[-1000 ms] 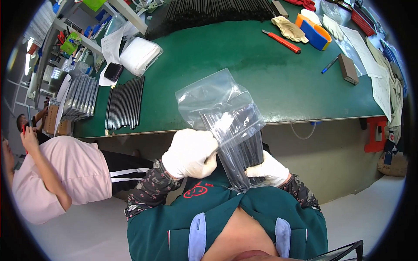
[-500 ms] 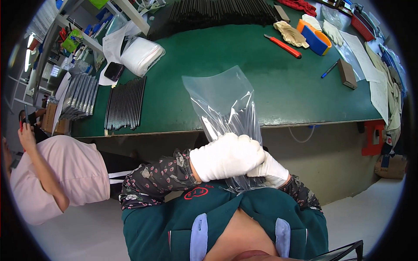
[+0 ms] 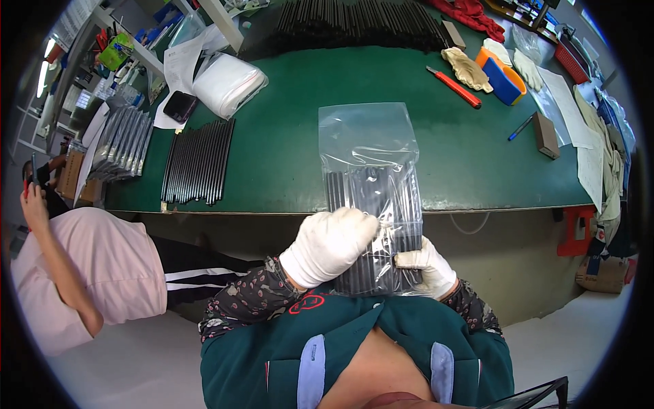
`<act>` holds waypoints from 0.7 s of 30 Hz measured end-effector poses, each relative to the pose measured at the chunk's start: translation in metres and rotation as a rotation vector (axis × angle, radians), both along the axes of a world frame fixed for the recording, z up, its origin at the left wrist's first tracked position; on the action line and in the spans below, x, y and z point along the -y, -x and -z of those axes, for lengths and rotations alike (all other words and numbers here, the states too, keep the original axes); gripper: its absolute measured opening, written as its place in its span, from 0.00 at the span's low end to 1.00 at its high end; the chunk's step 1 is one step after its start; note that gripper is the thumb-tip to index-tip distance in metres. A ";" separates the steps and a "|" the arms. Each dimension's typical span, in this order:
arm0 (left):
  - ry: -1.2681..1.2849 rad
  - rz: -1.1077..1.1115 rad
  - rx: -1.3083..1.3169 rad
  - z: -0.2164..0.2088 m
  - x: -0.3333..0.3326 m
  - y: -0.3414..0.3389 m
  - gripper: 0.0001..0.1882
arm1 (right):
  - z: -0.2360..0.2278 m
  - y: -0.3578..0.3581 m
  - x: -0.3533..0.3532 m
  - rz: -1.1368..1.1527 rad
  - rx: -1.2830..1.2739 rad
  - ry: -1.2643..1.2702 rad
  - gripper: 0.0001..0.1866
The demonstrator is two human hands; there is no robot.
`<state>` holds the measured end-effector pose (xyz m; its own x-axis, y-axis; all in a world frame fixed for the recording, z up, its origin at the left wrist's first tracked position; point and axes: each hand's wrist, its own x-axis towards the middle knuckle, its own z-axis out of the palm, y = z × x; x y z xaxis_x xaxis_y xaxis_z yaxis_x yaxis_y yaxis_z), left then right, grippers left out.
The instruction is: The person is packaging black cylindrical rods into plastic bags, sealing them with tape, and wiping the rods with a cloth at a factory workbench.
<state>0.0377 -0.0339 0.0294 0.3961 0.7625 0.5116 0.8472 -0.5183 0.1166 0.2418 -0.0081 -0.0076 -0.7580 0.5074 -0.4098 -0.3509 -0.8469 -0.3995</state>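
Note:
A clear plastic bag with a row of thin black rods inside stands tilted before my chest, its upper part flat and without rods, over the table's front edge. My left hand, in a white glove, is closed against the bag's left side, fingers curled over the front of the film. At the lower right my right hand, also white-gloved, grips the bag with its thumb on the front; its other fingers are hidden behind.
On the green table lie a row of black rods, a roll of plastic, a phone, a red cutter and a tape roll. More rods lie at the back. A person stands left.
The bag has straightened and turned its flat front toward me, showing the rods in a row. My hands have moved apart, the left one to the left and the right one lower on the bag's edge.

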 end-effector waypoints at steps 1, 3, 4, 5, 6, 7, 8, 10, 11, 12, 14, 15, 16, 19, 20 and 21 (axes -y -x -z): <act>0.054 -0.078 0.071 -0.001 0.001 0.002 0.07 | -0.003 0.000 -0.001 0.020 0.018 0.006 0.24; 0.196 -0.241 0.324 0.005 0.009 0.011 0.12 | -0.010 0.000 -0.003 0.037 0.041 0.013 0.23; 0.297 -0.338 0.443 0.010 0.018 0.017 0.14 | -0.013 0.003 -0.006 0.059 0.105 0.012 0.21; 0.512 -0.411 0.503 0.019 0.030 0.021 0.17 | -0.015 0.004 -0.008 0.080 0.165 0.013 0.19; 0.745 -0.434 0.715 0.033 0.039 0.022 0.15 | -0.016 0.006 -0.010 0.074 0.167 0.014 0.19; 0.808 -0.345 0.894 0.038 0.034 0.018 0.16 | -0.016 0.008 -0.011 0.120 0.194 0.032 0.18; 0.868 -0.250 1.072 0.041 0.030 0.014 0.18 | -0.015 0.009 -0.012 0.166 0.222 0.049 0.17; 1.258 -0.253 1.259 0.039 0.032 0.018 0.22 | -0.009 0.004 -0.015 0.146 0.244 0.048 0.16; 1.196 -0.151 1.455 0.047 0.031 0.010 0.22 | -0.010 0.003 -0.014 0.147 0.202 0.082 0.17; 1.123 -0.042 1.646 0.051 0.031 0.005 0.23 | -0.012 0.003 -0.013 0.149 0.159 0.117 0.18; 1.168 -0.027 1.740 0.045 0.028 0.004 0.21 | -0.013 -0.001 -0.007 0.153 0.112 0.114 0.21; 1.176 -0.044 1.765 0.043 0.026 0.004 0.21 | -0.013 -0.002 -0.003 0.091 0.120 0.073 0.22; 1.190 -0.062 1.788 0.040 0.025 0.003 0.20 | -0.015 -0.004 0.002 0.031 0.129 0.038 0.23; 1.177 -0.098 1.769 0.036 0.019 0.002 0.18 | -0.018 -0.004 0.001 -0.005 0.309 -0.099 0.24; 1.171 -0.125 1.751 0.035 0.018 0.001 0.17 | -0.019 -0.004 -0.003 -0.009 0.397 -0.147 0.25; 1.093 -0.154 1.730 0.036 0.017 -0.001 0.17 | -0.020 -0.001 -0.004 0.056 0.404 -0.105 0.24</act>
<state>0.0389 -0.0511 -0.0061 0.0185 0.9205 -0.3904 -0.4403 0.3580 0.8234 0.2430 -0.0038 0.0126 -0.5166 0.5982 -0.6126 -0.1927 -0.7784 -0.5975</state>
